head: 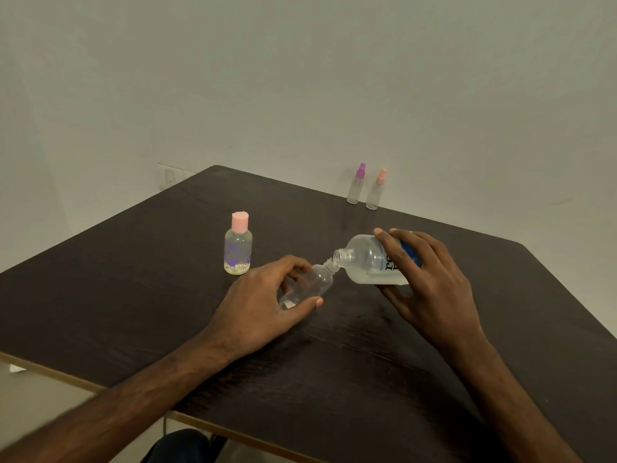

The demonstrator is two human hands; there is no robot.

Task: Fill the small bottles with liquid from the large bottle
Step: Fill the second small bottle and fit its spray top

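My right hand (430, 279) holds the large clear bottle (367, 262), tipped on its side with its open mouth pointing left. That mouth touches the open neck of a small clear bottle (317, 280), which leans toward it. My left hand (263, 302) grips the small bottle around its lower body; a little clear liquid sits at its bottom. The large bottle holds cloudy liquid along its lower side and has a blue label under my fingers.
A small pink-capped bottle (237, 245) stands upright to the left on the dark table (133, 289). Two slim spray bottles, one purple-topped (356, 185) and one peach-topped (375, 190), stand at the table's far edge by the wall.
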